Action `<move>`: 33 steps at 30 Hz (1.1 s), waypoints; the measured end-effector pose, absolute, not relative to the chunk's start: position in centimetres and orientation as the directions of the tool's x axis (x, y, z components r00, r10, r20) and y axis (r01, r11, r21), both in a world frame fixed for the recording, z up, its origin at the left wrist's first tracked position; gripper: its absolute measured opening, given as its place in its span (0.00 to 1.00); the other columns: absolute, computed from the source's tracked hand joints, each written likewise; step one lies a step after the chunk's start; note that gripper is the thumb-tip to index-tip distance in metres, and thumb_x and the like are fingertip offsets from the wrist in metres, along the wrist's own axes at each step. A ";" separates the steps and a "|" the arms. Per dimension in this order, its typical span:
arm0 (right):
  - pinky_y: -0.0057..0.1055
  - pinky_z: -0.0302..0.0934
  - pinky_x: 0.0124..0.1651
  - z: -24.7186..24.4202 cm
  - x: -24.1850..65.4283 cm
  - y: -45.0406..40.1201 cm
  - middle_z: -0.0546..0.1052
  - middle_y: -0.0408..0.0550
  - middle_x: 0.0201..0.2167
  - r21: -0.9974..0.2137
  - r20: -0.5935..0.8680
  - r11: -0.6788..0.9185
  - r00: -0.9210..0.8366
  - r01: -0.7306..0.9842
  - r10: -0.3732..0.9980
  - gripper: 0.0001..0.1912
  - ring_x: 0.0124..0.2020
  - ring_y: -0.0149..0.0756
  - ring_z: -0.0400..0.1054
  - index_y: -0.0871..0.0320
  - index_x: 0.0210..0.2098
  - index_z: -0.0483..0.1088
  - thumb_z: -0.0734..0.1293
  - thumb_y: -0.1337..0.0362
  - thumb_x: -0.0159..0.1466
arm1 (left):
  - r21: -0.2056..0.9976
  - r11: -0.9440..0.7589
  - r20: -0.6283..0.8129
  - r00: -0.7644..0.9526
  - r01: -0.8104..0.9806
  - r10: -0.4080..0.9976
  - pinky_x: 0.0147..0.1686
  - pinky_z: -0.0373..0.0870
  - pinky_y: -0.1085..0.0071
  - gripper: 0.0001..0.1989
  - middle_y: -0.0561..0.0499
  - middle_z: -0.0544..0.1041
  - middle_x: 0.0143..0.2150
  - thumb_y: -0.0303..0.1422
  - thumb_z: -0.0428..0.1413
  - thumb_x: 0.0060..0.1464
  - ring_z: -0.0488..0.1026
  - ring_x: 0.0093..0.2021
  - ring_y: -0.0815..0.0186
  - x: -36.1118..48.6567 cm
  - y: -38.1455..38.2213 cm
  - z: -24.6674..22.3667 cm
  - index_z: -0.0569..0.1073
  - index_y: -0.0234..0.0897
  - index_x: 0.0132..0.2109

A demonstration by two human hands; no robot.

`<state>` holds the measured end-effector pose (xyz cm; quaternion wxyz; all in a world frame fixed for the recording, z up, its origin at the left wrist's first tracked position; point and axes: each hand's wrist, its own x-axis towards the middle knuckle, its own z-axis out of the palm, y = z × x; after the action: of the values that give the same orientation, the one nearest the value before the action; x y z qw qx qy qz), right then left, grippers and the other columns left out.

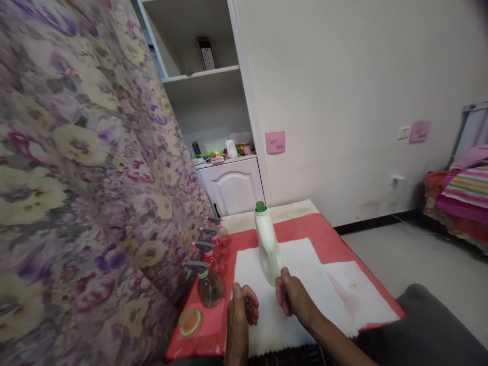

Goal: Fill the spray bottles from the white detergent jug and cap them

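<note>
A pale green detergent bottle [268, 244] with a green piece in its mouth stands upright on a white cloth [305, 300]. My right hand [293, 296] is at the right of the bottle's base, its fingers curled in and the thumb pressed on them. What it may hold is hidden, and I cannot tell whether it touches the bottle. Lower and to the left, my left hand [242, 307] is half curled with the thumb apart from the fingers. Nothing shows in it.
Several spray bottles [210, 290] line the left side of the red-covered table [301, 227]. Nearer me lies a round yellowish lidded thing [189, 323]. A smaller white cloth [358, 290] lies right. A floral curtain [99, 203] hangs close by the table's left side.
</note>
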<state>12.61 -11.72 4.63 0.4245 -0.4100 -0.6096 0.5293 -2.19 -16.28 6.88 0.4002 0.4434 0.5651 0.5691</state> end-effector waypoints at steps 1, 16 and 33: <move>0.27 0.54 0.25 4.6 12.6 -11.7 0.59 0.37 0.06 -0.993 0.084 0.103 -0.302 0.048 0.950 0.43 0.12 0.27 0.54 0.56 0.13 0.61 0.39 0.32 0.61 | 0.998 -0.041 0.051 -0.288 0.041 0.956 0.17 0.56 0.74 0.36 0.54 0.66 0.12 0.65 0.36 0.52 0.60 0.13 0.71 -2.1 -16.3 6.9 0.67 0.39 0.21; 0.27 0.54 0.25 4.2 13.2 -11.7 0.60 0.38 0.06 -0.995 0.067 0.084 -0.284 0.047 0.956 0.42 0.13 0.28 0.55 0.56 0.14 0.62 0.40 0.32 0.62 | 0.999 -0.018 0.029 -0.284 0.042 0.958 0.18 0.54 0.74 0.36 0.55 0.65 0.12 0.65 0.36 0.52 0.59 0.14 0.71 -1.5 -16.1 6.6 0.66 0.39 0.20; 0.30 0.55 0.31 -7.6 12.3 -10.1 0.64 0.38 0.13 -0.954 0.072 0.164 -0.337 0.253 0.939 0.29 0.21 0.34 0.62 0.54 0.20 0.58 0.53 0.37 0.62 | 0.980 0.094 -0.007 -0.445 0.175 0.896 0.18 0.57 0.74 0.23 0.60 0.64 0.16 0.56 0.54 0.45 0.61 0.16 0.69 -5.4 -14.7 -2.6 0.70 0.38 0.31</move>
<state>12.29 -10.12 -7.59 0.3656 -0.4449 -0.6696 0.4691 -5.36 -14.66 -2.65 0.3360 0.4060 0.6590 0.5367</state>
